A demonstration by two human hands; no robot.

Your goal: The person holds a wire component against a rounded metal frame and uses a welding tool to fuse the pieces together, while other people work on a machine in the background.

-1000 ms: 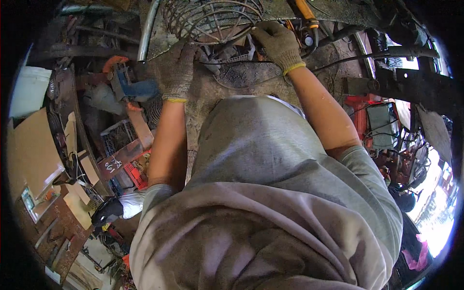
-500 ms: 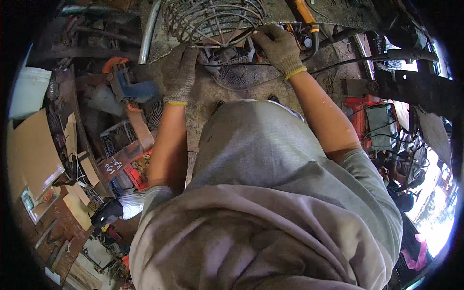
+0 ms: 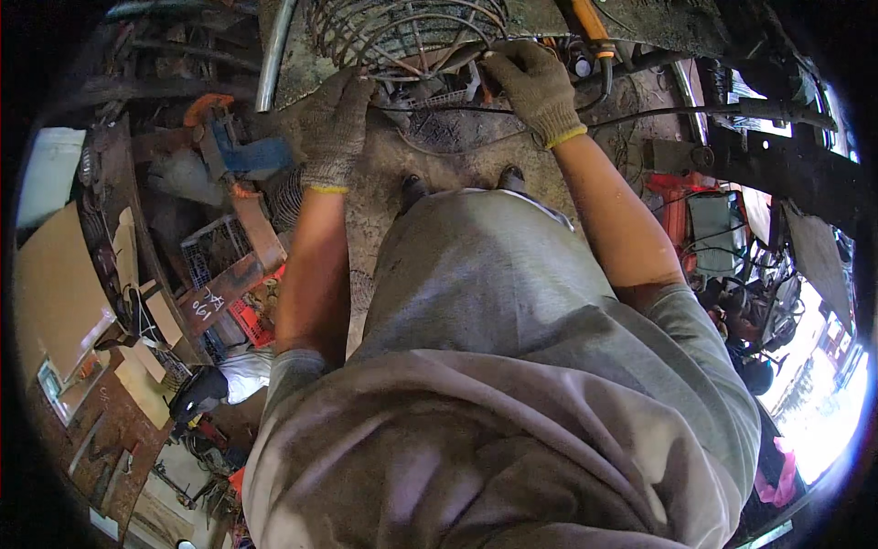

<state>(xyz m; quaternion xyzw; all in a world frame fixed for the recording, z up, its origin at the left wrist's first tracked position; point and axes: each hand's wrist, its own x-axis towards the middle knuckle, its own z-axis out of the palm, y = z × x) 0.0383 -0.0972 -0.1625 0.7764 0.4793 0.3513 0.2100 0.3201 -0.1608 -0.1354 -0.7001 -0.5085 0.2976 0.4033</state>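
Note:
A round cage of bent metal rods (image 3: 418, 41) lies at the top of the view, its ringed bars cut off by the upper edge. My left hand (image 3: 337, 123), in a grey-brown knit glove with a yellow cuff, is closed at the near left of its rim. On the opposite side my right hand (image 3: 535, 91), gloved the same way, pinches the rim's near right. The fingertips are partly hidden, but both hands appear to grip the rods. Just beyond my right hand is an orange-handled tool (image 3: 583, 23) with a black cable.
A metal pipe (image 3: 276, 55) lies left of the cage. Below the cage sits a light plastic basket (image 3: 448, 99). Farther left stands a blue and orange clamp-like piece (image 3: 247, 156) near a red crate (image 3: 251, 320). Red equipment (image 3: 675, 215) and a dark beam (image 3: 777, 169) are at right.
The cage sits slightly higher in view, and more of my shoes shows. Both hands stay at the rim; the left is a little farther left.

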